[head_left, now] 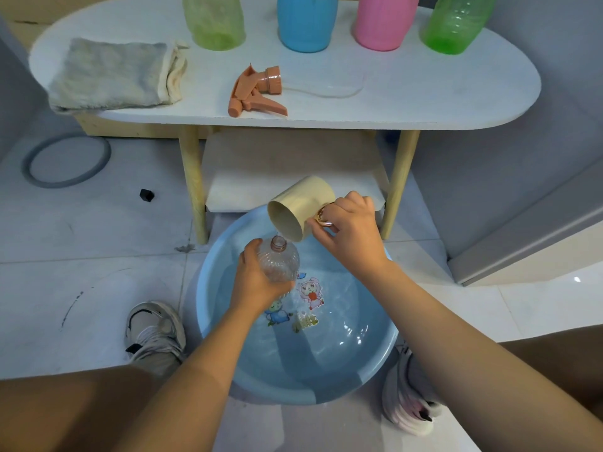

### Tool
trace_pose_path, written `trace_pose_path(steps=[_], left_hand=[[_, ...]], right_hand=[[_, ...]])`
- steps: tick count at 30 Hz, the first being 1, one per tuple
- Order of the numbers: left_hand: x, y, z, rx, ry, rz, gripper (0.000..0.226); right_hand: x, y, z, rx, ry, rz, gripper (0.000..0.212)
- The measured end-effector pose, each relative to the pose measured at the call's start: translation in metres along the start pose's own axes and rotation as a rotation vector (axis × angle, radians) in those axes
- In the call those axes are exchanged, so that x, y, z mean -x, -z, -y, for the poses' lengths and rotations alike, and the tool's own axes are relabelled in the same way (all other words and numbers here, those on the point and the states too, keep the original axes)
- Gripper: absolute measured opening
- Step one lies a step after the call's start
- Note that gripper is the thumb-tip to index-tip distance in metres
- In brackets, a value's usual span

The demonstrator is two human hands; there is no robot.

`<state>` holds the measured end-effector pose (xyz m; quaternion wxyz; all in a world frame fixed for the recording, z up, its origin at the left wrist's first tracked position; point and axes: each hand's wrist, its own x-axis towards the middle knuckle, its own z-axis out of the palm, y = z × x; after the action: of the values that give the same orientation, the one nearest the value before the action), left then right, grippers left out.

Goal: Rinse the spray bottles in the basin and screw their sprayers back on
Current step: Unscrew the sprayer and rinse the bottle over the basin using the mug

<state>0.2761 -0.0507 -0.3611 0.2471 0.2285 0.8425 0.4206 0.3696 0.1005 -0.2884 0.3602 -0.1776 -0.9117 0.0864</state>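
Left hand: the left hand [253, 282] is over the round light-blue plastic basin [375, 363], fingers wrapped round the body of a clear ribbed plastic bottle [280, 261] and gripping it.
Right hand: the right hand [350, 231] is above the basin's far side, fingers curled round the handle of a cream plastic cup [300, 207] and holding it tipped.
Hands together: near each other above the basin but not touching.
Clear bottle: upright over the basin's far half, its brownish threaded neck open, no sprayer on it.
Cup: mouth tilted down towards the bottle's neck, lip just above it; a thin stream of water falls from the lip towards the neck.
Basin: on the tiled floor, holding water, with cartoon figures printed on its bottom.
Shoes: one white sneaker [153, 331] at the basin's left, another [411, 396] at its right.
Table: a white oval-topped table [440, 93] with pale wooden legs stands just beyond the basin.
Sprayer: a brown plastic trigger sprayer [256, 93] lies on the tabletop beyond the basin, its clear tube curling to the right.
Other bottles: at the table's far edge, a pale green bottle [213, 22], a blue bottle [306, 24], a pink bottle [383, 24] and a bright green bottle [455, 26].
Cloth: a grey folded towel [111, 75] on the table's left end.
Floor: a grey ring [67, 159] far left of the basin.
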Motion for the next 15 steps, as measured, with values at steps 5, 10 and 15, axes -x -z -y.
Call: trace_pose_path(steps=[5,10,15], left_hand=[[-0.0014,-0.0021,0.0036,0.007,-0.004,-0.011,0.101],[-0.0042,-0.0041,0.0062,-0.003,0.003,-0.022,0.102],[-0.0044,-0.0054,0.0069,-0.015,-0.002,-0.021,0.102]], right_hand=[[-0.0003,-0.0002,0.0,0.019,0.047,-0.003,0.034],[0.0,-0.0017,-0.0014,0.034,0.077,-0.017,0.035],[0.0003,-0.002,-0.0012,0.009,0.102,-0.049,0.035]])
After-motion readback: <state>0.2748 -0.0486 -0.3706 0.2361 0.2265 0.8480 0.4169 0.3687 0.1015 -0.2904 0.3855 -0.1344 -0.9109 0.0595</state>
